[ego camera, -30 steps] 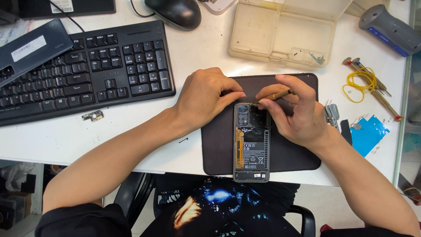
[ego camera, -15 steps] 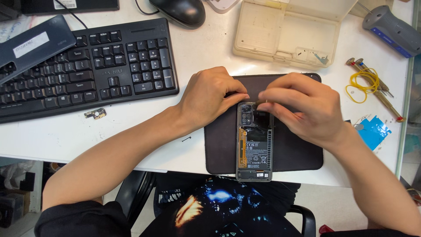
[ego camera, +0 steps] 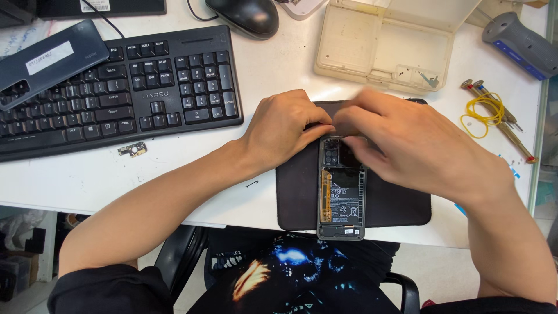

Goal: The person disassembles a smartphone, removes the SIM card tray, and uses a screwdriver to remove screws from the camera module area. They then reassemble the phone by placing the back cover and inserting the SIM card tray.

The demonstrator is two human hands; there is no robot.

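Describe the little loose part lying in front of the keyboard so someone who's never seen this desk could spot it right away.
Start at the black keyboard on the left of the white desk. Just below its front edge, on bare desk left of the person's left forearm, lies a small circuit board piece. It is the only loose part there: flat, greyish and tiny, well apart from the opened phone on the dark mat.

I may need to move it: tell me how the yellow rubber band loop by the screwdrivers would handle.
The thin yellow rubber band loop looks floppy and light, likely sagging when lifted. It drapes over two slim screwdrivers, so pulling might drag or roll them.
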